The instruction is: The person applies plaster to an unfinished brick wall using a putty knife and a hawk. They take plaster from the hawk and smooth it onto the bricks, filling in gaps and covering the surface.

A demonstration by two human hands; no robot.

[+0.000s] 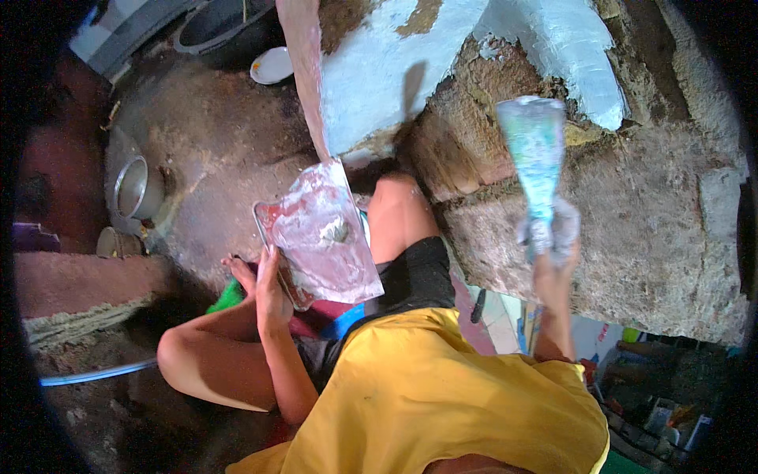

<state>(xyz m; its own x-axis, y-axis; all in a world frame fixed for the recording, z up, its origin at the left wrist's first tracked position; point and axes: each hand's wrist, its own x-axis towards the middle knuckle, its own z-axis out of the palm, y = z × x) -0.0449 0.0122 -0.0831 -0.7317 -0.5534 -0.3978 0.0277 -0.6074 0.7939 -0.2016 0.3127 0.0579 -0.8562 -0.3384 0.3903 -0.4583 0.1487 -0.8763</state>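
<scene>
My left hand (pixel 273 299) grips the near left edge of a flat metal sheet (pixel 316 265) smeared with pale putty. A small whitish lump of putty (pixel 335 230) sits near the middle of the sheet. In my right hand (pixel 563 229) is a putty knife (pixel 534 146), held upright by its handle, its broad blade coated in white and greenish residue. The knife appears in front of the rough wall (pixel 616 221), slightly blurred; whether the blade touches it I cannot tell. White plaster (pixel 379 71) covers the upper part of the wall, with bare brown patches between.
A metal pot (pixel 144 189) lies tipped at the left, and a white plate (pixel 272 65) rests by a large dark basin (pixel 225 31). A blue hose (pixel 99 377) crosses the lower left. Cluttered items (pixel 671 419) fill the lower right. My bent legs (pixel 213 359) are under the sheet.
</scene>
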